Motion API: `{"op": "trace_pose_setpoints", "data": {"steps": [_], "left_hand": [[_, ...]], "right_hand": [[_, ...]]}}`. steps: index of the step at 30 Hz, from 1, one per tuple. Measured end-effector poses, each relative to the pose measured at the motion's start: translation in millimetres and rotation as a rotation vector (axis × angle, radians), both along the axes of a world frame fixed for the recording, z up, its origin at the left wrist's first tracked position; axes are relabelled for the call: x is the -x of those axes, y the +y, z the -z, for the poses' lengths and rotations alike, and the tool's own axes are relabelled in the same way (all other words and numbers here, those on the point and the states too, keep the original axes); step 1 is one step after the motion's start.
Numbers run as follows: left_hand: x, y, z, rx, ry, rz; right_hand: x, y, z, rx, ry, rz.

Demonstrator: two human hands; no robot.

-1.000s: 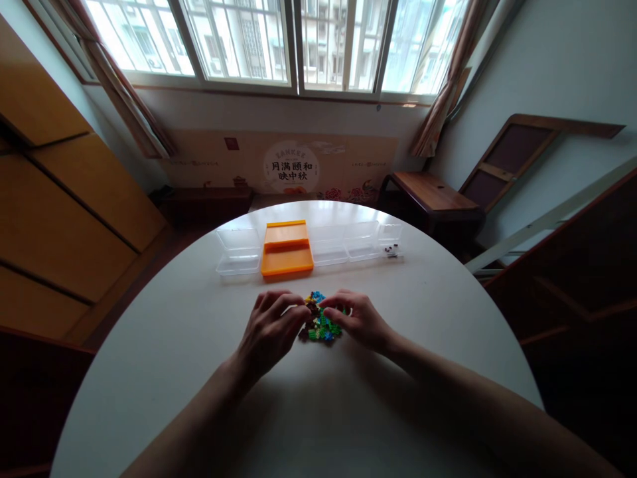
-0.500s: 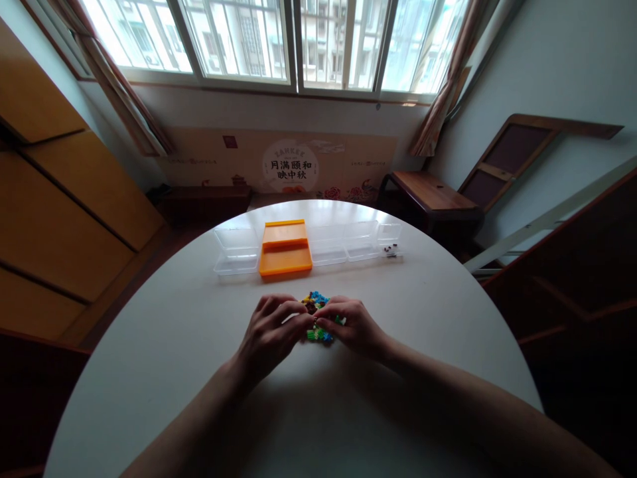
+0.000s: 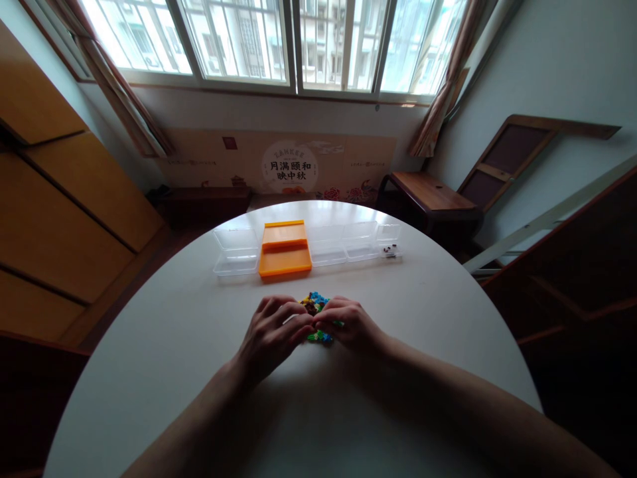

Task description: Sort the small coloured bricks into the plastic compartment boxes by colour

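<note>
Coloured pieces (image 3: 319,298) heaped on the table between both hands, partly under the fingers.
Left hand (image 3: 271,330) and right hand (image 3: 354,324): thumb and forefinger drawn close on each, tips meeting over the heap; can't tell if a piece is pinched there, fingers block the view. Orange box (image 3: 285,261) open, beyond the left hand; clear box (image 3: 236,266) further left. Small clear box (image 3: 391,252) with dark bits, beyond and right of the right hand.

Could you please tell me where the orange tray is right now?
In the head view, the orange tray stands slightly left of centre on the white table, beyond the left hand, between clear boxes.
</note>
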State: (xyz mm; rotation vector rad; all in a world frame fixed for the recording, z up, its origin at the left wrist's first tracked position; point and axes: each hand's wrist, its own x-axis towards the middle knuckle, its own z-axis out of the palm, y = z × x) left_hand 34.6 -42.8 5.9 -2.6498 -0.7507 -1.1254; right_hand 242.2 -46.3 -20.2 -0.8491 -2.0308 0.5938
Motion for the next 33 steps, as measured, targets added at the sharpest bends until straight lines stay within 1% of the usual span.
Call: {"op": "trace_pose_setpoints", "data": {"steps": [4,6,8,11,13,15,18,20,24,29,33], "left_hand": [[1,1,-0.1,0.003,0.003,-0.022],[1,1,1.1,-0.001,0.004,-0.028],[2,2,3.4,0.002,0.01,-0.036],[3,3,7.4,0.023,0.014,-0.047],[4,3,9.1,0.033,0.019,-0.048],[4,3,9.6,0.039,0.024,-0.049],[2,4,9.6,0.043,0.022,-0.063],[1,4,9.9,0.039,0.015,-0.082],[1,6,11.3,0.049,0.019,-0.136],[5,7,13.7,0.114,0.03,-0.195],[9,8,15.8,0.187,0.059,-0.232]], "right_hand": [[-7,7,3.1,-0.076,-0.062,0.036],[-17,18,4.3,-0.084,-0.071,0.092],[-32,34,5.0,-0.091,-0.07,0.184],[-65,61,6.1,-0.135,-0.064,0.452],[-91,77,7.9,-0.14,-0.058,0.648],[-116,90,11.5,-0.136,-0.046,0.812],[-144,102,19.5,-0.113,-0.029,0.975],[-153,108,25.0,-0.082,-0.048,1.023],[-156,112,29.2,-0.051,-0.072,1.036],[-147,100,22.4,-0.143,-0.05,1.038],[-133,87,18.1,-0.148,-0.027,0.981]]}}
